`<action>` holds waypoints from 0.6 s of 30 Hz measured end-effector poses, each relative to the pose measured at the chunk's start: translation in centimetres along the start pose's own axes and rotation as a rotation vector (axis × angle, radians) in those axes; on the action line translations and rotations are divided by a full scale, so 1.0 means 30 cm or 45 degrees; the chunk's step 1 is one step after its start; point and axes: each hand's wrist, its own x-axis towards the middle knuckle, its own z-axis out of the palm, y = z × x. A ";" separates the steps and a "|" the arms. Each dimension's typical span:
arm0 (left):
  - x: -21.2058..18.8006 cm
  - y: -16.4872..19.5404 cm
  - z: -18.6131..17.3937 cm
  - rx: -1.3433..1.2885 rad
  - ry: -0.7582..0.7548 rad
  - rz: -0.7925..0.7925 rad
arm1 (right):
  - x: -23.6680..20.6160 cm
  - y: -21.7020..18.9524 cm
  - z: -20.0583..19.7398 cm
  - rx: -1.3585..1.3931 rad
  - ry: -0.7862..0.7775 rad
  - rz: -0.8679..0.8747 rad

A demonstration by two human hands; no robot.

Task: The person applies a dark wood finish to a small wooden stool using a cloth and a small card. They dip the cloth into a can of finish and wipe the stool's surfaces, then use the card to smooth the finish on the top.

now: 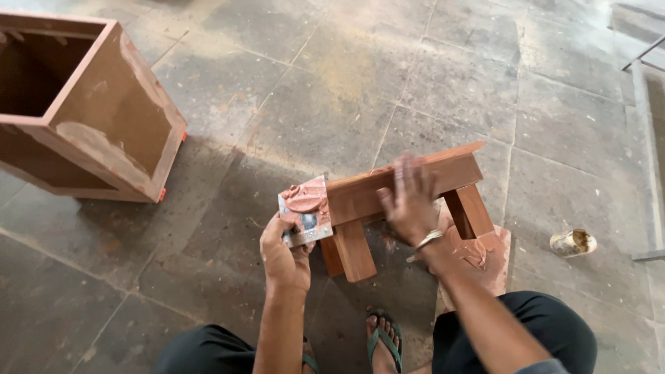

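I see my left hand (284, 253) gripping a flat metal scraper loaded with reddish-brown putty (305, 211), pressed to the near end of the small reddish wooden stool (405, 187). My right hand (409, 201) lies open, fingers spread, on the stool's top. Risk: the stool, tipped on the stone floor (332, 90), could slide under pressure; putty could drop.

1. I see a floor (429, 76) of large grey stone slabs, dusty and smeared with reddish stains.
2. Far left stands an open wooden box (104, 118), reddish-brown, patched with filler.
3. Right, a small tin (572, 242) lies on its side.
4. Far right, a metal frame (644, 104) edges in.
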 end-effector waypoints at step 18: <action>-0.089 -0.001 0.002 0.040 -0.737 -0.723 | -0.109 -0.182 -0.636 0.395 -0.164 -0.974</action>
